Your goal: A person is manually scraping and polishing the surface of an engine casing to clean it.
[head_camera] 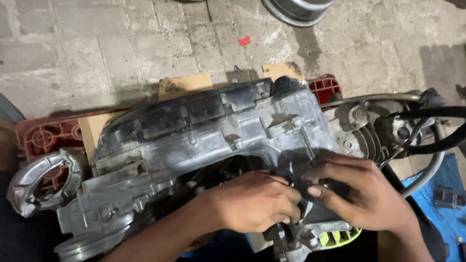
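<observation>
Rough brick floor [97, 43]; hands [255, 201] [364, 194] grip ribbed grey metal engine casing [204, 131].

**Worn paving under dim light**

I see a floor of grey paving blocks [97, 53], stained and cracked at the joints. A small red scrap [244, 40] lies on it. A round metal rim [298, 9] sits at the top edge. Blue sheeting [449, 213] covers the ground at right.

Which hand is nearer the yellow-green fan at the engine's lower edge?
Right. The right hand lies just above the yellow-green fan; the left hand is farther to the fan's left on the engine.
</observation>
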